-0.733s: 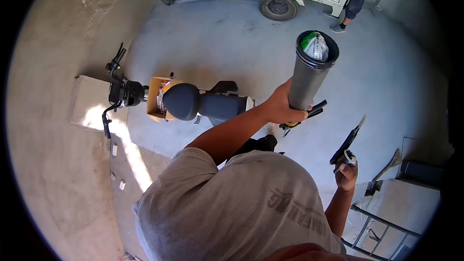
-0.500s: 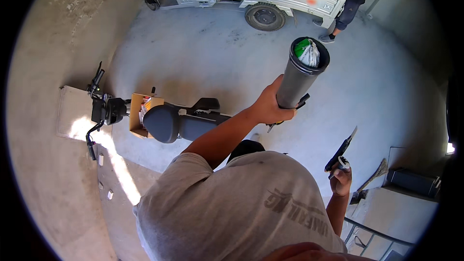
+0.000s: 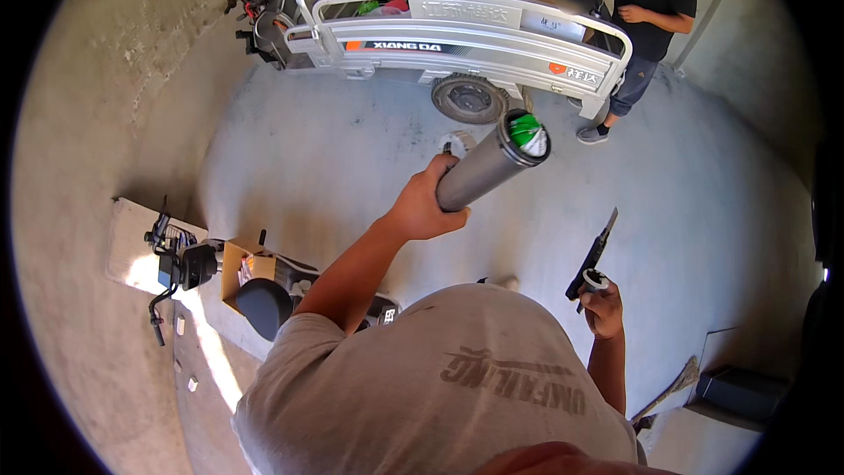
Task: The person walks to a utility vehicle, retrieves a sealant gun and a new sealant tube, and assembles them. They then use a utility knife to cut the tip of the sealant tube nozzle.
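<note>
My left hand [image 3: 426,207] is closed round the lower end of the grey barrel of a caulking gun [image 3: 483,171]. Tilted up to the right, the barrel has an open dark rim, and a green and white sealant pack [image 3: 528,135] shows inside. Beside my fingers there is a small pale round part that I cannot make out. Lower at the right, my right hand [image 3: 603,310] grips a black utility knife [image 3: 591,266] with its blade out and pointing up. The same hand also holds a ring-shaped cap [image 3: 595,280], dark inside with a pale edge.
A silver cargo tricycle [image 3: 475,44] stands across the far side, with a person in black [image 3: 651,9] at its right end. Left of me is a scooter [image 3: 189,264] carrying an open cardboard box [image 3: 230,274]. A broom [image 3: 673,387] and black case [image 3: 740,394] lie at lower right.
The view has lifted, showing more of the tricycle and the person. My left hand has moved left with the caulking gun, whose barrel leans further right. Both hands keep their holds.
</note>
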### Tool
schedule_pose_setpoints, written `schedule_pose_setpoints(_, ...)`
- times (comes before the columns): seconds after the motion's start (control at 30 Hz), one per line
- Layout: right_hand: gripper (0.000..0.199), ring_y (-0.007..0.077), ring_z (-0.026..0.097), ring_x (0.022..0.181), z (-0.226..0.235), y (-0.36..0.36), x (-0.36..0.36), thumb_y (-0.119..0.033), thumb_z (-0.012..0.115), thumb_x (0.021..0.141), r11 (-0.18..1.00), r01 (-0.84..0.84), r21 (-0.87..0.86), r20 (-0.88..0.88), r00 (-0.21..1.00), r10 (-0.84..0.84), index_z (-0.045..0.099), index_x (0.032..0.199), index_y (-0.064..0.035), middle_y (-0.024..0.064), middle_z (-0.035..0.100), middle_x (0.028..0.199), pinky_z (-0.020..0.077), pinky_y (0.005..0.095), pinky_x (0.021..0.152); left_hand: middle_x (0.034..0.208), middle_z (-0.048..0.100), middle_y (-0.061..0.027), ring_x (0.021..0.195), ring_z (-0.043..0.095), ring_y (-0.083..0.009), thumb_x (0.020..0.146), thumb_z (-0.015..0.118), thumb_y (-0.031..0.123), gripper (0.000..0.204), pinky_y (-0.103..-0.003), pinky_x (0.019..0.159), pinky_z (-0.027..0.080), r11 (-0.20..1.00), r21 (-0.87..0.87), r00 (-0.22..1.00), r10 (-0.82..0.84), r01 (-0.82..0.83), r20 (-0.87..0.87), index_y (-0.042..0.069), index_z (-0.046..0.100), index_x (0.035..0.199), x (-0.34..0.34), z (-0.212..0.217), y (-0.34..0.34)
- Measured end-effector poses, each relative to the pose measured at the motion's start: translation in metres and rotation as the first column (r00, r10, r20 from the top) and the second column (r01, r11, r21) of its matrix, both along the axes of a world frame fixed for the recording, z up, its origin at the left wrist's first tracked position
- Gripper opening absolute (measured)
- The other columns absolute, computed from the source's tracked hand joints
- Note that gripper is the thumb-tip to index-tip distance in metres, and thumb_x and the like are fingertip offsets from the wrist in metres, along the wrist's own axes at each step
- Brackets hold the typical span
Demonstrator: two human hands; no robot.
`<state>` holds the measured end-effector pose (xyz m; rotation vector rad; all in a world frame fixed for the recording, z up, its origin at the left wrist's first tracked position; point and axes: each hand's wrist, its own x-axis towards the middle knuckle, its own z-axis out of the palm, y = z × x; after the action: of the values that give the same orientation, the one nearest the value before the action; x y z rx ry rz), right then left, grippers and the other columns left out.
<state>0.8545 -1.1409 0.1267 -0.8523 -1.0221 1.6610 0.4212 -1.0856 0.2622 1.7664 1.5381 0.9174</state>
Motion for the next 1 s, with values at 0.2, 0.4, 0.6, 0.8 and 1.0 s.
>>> schedule_pose_setpoints(0.2, 0.021, 0.0181, 0.063, 0.082, 0.039, 0.183, -0.009, -0.005, 0.075, 0.08, 0.987, -0.16, -0.014, 0.029, 0.987, 0.161, 0.071, 0.099, 0.0026, 0.0064, 0.069, 0.09, 0.0486, 0.0342, 0.072, 0.105, 0.073, -0.0235, 0.096, 0.073, -0.0458, 0.076, 0.083, 0.019, 0.071, -0.049, 0.084, 0.058, 0.983, 0.119, 0.971, 0.163, -0.143, -0.176, 0.009, 0.047, 0.137, -0.016, 0.027, 0.087)
schedule_pose_setpoints(0.4, 0.023, 0.0146, 0.062, 0.077, 0.07, 0.364, -0.035, -0.002, 0.076, 0.082, 0.964, -0.266, -0.012, 0.202, 0.944, 0.263, 0.073, 0.104, 0.001, 0.0043, 0.069, 0.088, 0.0504, 0.0319, 0.068, 0.1, 0.073, -0.0221, 0.088, 0.074, -0.0414, 0.073, 0.081, 0.014, 0.071, -0.046, 0.08, 0.058, 0.949, 0.203, 0.91, 0.294, -0.242, -0.291, 0.006, 0.048, 0.135, -0.071, 0.055, 0.201)
schedule_pose_setpoints(0.6, 0.025, 0.0132, 0.063, 0.076, 0.079, 0.502, -0.114, 0.002, 0.077, 0.082, 0.983, -0.183, -0.012, 0.219, 0.959, 0.181, 0.073, 0.107, 0.0006, 0.0031, 0.069, 0.088, 0.0527, 0.03, 0.067, 0.102, 0.073, -0.0256, 0.093, 0.073, -0.0469, 0.074, 0.081, 0.014, 0.07, -0.049, 0.082, 0.059, 0.951, 0.227, 0.861, 0.291, -0.211, -0.418, 0.005, 0.049, 0.136, -0.163, 0.094, 0.364)
schedule_pose_setpoints(0.8, 0.033, 0.0147, 0.066, 0.091, 0.107, 0.598, -0.178, 0.007, 0.078, 0.079, 0.976, -0.218, -0.028, 0.305, 0.928, 0.216, 0.073, 0.111, 0.0, 0.0021, 0.07, 0.096, 0.0519, 0.032, 0.085, 0.106, 0.073, -0.0273, 0.096, 0.072, -0.0487, 0.074, 0.08, 0.015, 0.072, -0.054, 0.086, 0.058, 0.967, 0.245, 0.802, 0.205, -0.076, -0.561, 0.008, 0.05, 0.139, -0.222, 0.158, 0.562)
schedule_pose_setpoints(1.0, 0.034, 0.0198, 0.069, 0.099, 0.137, 0.7, -0.206, 0.01, 0.08, 0.071, 0.985, -0.164, 0.054, 0.27, 0.952, 0.144, 0.074, 0.103, 0.0006, 0.0069, 0.069, 0.104, 0.052, 0.0352, 0.09, 0.111, 0.072, -0.0278, 0.101, 0.07, -0.0497, 0.079, 0.08, 0.015, 0.072, -0.054, 0.088, 0.056, 0.938, 0.338, 0.721, 0.178, 0.082, -0.669, 0.009, 0.048, 0.143, -0.241, 0.198, 0.753)
